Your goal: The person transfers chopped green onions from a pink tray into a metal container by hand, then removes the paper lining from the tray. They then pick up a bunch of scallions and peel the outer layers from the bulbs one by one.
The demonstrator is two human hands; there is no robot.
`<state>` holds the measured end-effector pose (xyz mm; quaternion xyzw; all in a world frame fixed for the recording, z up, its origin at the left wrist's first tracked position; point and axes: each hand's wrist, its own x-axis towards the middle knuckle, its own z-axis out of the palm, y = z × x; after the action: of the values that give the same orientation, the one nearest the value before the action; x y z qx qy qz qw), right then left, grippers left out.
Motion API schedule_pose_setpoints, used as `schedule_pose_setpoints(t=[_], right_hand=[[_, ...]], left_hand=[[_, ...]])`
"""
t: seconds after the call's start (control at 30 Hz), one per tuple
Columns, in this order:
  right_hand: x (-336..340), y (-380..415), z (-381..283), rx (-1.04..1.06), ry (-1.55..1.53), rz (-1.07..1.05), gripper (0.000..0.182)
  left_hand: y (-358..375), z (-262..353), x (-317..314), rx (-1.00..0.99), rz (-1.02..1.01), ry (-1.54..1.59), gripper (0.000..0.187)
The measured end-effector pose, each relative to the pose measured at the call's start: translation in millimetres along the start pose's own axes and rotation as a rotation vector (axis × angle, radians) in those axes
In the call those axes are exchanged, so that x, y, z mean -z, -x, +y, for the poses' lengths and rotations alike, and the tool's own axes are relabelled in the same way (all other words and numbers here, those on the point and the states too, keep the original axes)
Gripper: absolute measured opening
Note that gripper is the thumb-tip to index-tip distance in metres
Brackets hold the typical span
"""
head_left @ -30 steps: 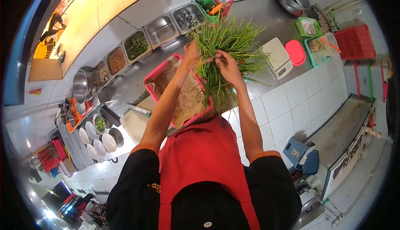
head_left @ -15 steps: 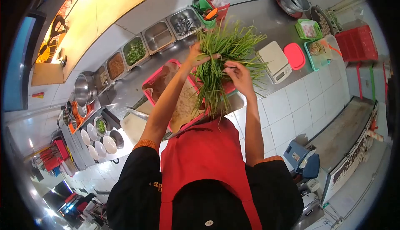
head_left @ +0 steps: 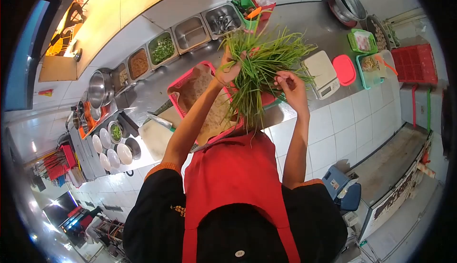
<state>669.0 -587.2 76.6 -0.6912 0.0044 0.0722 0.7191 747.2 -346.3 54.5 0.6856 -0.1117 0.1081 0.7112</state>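
A large loose bunch of long green stalks (head_left: pixel 264 67) is held up above the surface (head_left: pixel 297 25), overlapping the right part of a pink basket (head_left: pixel 175 105), with its lower ends pointing toward the red apron (head_left: pixel 233 172). The left hand (head_left: pixel 229 69) grips the bunch from its left side. The right hand (head_left: pixel 291 86) is at the bunch's right edge, fingers bent and thumb close to them; whether a stalk is pinched there I cannot tell.

The basket has a brown lining. To its left, a knife (head_left: pixel 159 120) lies on a pale cutting board (head_left: pixel 153 140). Right of the bunch stands a kitchen scale (head_left: pixel 320 70), with a pink lid (head_left: pixel 343 70) just beside it and a teal container (head_left: pixel 376 80) beyond. Behind the basket, metal pans run in a row, one with chopped greens (head_left: pixel 162 48), another with utensils (head_left: pixel 223 23).
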Motion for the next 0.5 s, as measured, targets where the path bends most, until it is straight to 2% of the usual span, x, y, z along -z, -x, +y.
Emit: schedule_pose_setpoints(t=[0.03, 0.1, 0.17, 0.2, 0.27, 0.3, 0.37, 0.43, 0.5], right_hand=[[3, 1, -3, -0.059, 0.012, -0.026, 0.019], [4, 3, -14, -0.119, 0.023, -0.049, 0.018], [0, 5, -28, -0.213, 0.163, -0.096, 0.017], [-1, 6, -23, -0.214, 0.16, -0.089, 0.017], [-3, 4, -6, -0.115, 0.217, -0.249, 0.017], [-5, 3, 1, -0.115, 0.215, -0.24, 0.017], [-8, 3, 13, -0.055, 0.403, -0.326, 0.015], [-17, 1, 1, -0.078, 0.371, -0.304, 0.017], [-22, 0, -8, -0.166, 0.505, -0.343, 0.025]], left_hand=[[1, 1, 7, 0.002, -0.001, 0.0, 0.027], [-1, 9, 18, 0.14, -0.101, -0.137, 0.026], [2, 21, 23, 0.092, -0.071, -0.2, 0.024], [3, 36, 24, 0.184, -0.056, -0.265, 0.029], [2, 94, 12, 0.382, -0.016, -0.373, 0.039], [1, 90, 12, 0.381, -0.025, -0.372, 0.039], [2, 82, 15, 0.176, 0.008, -0.258, 0.03], [-4, 88, 17, 0.137, 0.003, -0.263, 0.032], [-13, 73, 24, 0.062, 0.059, -0.045, 0.034]])
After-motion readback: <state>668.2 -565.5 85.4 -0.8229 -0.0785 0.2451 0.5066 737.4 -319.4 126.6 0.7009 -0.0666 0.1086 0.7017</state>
